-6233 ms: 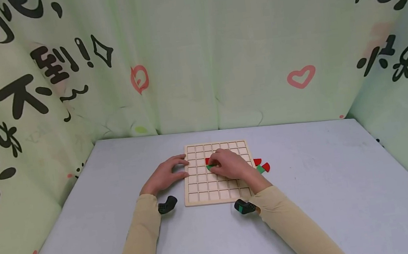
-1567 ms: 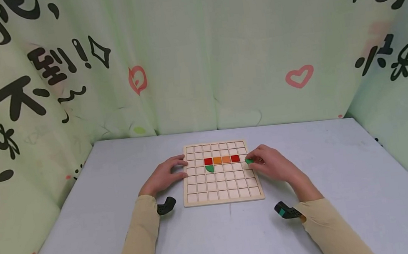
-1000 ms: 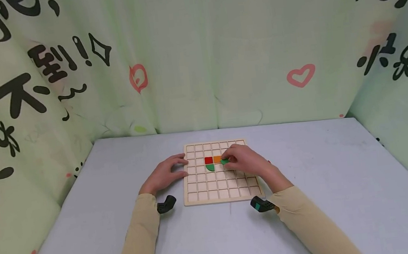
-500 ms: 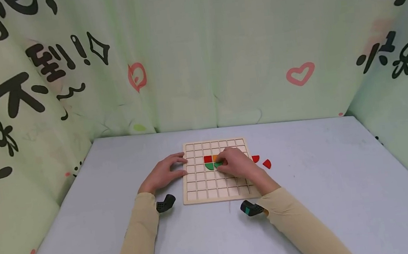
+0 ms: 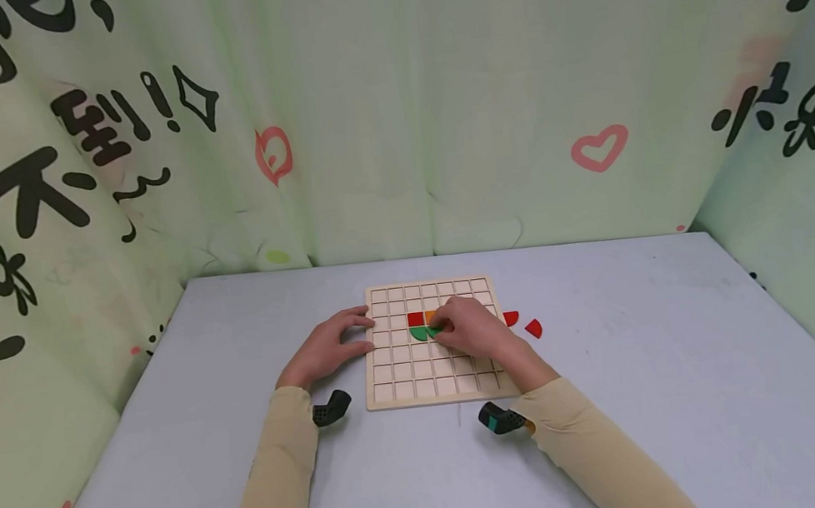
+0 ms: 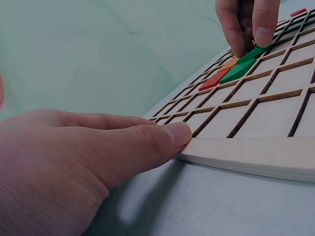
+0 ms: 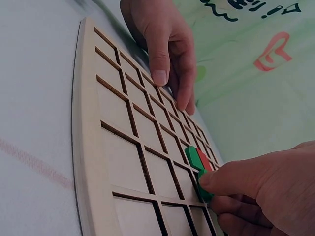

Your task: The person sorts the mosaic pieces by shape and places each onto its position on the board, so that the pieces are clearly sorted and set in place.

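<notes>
A wooden grid board (image 5: 393,394) lies on the table. My right hand (image 5: 467,327) pinches a green quarter-round tile (image 7: 204,187) between thumb and fingers, low over a cell. Directly left of it, another green quarter-round tile (image 5: 418,334) sits in its cell. Above that one is a red square tile (image 5: 416,318), with an orange tile (image 5: 430,316) beside it, partly covered by my right hand. More of that row is hidden behind the hand. My left hand (image 5: 327,347) touches the board's left edge, its thumb (image 6: 170,135) on the rim and its fingers extended.
Two loose red tiles, one (image 5: 510,318) close to the board's right edge and another (image 5: 533,328) slightly farther out, lie on the white table (image 5: 637,345). A printed green curtain (image 5: 497,110) surrounds the table's back and sides.
My right hand has carried the green tile from the board's right edge leftward to the cell beside the other green tile. Over the last half second it barely moves. My left hand stays put.
</notes>
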A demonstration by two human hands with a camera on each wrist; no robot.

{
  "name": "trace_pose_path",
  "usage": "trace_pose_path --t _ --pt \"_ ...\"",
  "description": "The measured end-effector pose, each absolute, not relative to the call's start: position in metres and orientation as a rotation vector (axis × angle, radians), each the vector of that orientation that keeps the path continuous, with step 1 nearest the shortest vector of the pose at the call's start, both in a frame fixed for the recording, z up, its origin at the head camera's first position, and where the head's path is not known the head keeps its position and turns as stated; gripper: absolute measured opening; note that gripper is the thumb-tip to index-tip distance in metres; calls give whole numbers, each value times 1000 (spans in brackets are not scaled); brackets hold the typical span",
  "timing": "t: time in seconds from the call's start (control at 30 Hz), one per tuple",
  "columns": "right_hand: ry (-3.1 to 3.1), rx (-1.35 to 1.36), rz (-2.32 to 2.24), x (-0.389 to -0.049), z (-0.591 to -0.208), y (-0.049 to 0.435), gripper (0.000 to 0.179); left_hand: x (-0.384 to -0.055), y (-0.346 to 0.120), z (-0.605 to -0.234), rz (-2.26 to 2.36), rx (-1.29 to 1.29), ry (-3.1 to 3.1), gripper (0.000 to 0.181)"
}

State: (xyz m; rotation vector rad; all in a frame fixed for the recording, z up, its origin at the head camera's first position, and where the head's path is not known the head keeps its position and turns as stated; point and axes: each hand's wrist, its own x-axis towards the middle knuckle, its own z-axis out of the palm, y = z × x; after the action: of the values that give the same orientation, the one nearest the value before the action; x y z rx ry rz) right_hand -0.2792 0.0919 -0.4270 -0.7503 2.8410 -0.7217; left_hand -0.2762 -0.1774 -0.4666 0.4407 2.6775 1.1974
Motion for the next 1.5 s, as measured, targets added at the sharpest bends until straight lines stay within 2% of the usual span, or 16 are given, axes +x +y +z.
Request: trace_pose_path --t 1.5 --pt "2872 -686 -778 -281 -434 97 18 -277 -177 -468 1197 456 2686 39"
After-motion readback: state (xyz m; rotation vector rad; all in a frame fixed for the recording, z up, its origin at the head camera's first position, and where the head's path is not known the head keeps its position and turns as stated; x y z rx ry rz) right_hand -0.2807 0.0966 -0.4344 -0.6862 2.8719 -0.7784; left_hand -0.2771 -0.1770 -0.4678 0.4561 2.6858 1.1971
